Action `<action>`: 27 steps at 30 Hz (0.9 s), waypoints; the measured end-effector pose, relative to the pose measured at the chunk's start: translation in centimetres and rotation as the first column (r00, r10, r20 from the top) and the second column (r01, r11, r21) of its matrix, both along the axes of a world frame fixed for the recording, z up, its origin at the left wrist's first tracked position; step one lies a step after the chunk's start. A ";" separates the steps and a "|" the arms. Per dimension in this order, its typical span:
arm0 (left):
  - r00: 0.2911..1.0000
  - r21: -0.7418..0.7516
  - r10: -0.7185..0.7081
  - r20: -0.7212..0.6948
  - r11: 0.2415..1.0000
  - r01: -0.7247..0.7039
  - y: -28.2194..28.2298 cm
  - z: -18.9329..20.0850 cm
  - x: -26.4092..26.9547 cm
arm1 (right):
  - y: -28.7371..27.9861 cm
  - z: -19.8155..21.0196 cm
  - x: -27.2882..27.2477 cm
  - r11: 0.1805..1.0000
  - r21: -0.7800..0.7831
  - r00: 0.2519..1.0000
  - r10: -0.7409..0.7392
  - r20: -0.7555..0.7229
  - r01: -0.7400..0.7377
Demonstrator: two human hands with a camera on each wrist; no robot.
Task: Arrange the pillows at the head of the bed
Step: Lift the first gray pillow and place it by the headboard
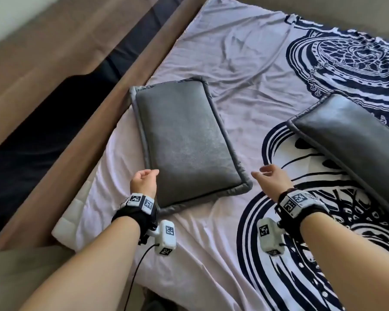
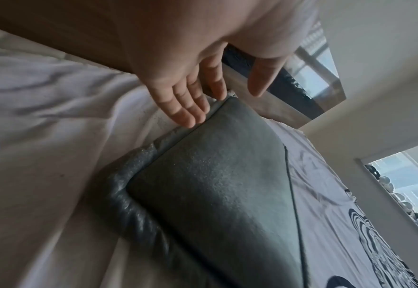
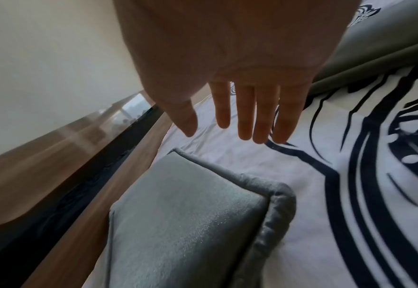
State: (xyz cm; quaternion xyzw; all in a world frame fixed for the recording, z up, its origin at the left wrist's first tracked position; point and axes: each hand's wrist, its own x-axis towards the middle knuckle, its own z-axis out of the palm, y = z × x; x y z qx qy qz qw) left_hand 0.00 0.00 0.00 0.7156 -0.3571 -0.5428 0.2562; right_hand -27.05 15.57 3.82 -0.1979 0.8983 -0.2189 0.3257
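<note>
Two hands, left (image 1: 144,180) and right (image 1: 272,178), are held apart, empty, flanking near pillow (image 1: 184,140), likely for lifting.

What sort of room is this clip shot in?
Most likely a bedroom: a bed with a patterned sheet, two grey pillows lying on it, and a wooden headboard beside them.

Two grey pillows (image 1: 184,140) (image 1: 355,140) flat, apart.

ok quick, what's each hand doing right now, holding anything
Left hand: open, fingers straight at the edge of the near grey pillow, gripping nothing.
Right hand: open, fingers spread above the sheet, holding nothing.
</note>
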 end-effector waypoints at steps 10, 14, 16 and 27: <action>0.977 0.196 -0.202 0.068 0.963 0.186 -3.4 -12.8 3.9 | -7.3 -12.3 -0.4 0.996 0.022 0.990 -0.083 0.117 0.081; 0.947 0.128 -0.315 0.062 0.944 0.305 -3.9 -14.0 4.4 | -8.3 -14.1 2.1 0.998 0.051 0.991 -0.052 0.122 0.046; 0.939 0.008 -0.298 0.169 0.953 0.301 -5.3 -12.9 5.3 | -9.2 -13.2 4.0 0.998 0.048 0.981 -0.037 0.190 0.028; 0.861 -0.310 -0.286 0.422 0.846 0.433 -20.2 -3.2 10.8 | -17.8 -12.8 13.8 0.921 -0.211 0.908 -0.245 0.339 0.327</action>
